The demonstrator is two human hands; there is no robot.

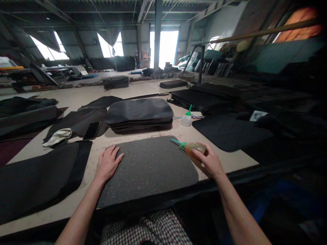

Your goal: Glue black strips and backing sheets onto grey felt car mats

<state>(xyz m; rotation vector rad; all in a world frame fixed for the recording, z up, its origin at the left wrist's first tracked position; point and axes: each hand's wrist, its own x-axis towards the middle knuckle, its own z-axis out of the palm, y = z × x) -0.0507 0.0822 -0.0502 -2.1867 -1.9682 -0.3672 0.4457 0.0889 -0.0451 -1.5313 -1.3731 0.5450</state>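
Note:
A dark grey speckled mat (148,170) with rounded corners lies flat at the table's front edge. My left hand (108,161) rests on its left edge, fingers stretched out and holding nothing. In my right hand (211,160) is a squeeze glue bottle (194,148), tilted on its side, with amber liquid inside and a green nozzle. The nozzle tip points left, over the mat's far right corner; whether it touches cannot be made out. Just beyond the mat stands a stack of black mats (139,114). A second, clear bottle (186,118) with a green nozzle stands upright right of the stack.
Left of the stack lie a phone (92,131) and a crumpled white glove or cloth (58,136). Dark sheets (38,173) cover the table's left side. Another black mat (230,131) lies at the right, near dark piles. A smaller stack (116,81) sits farther back.

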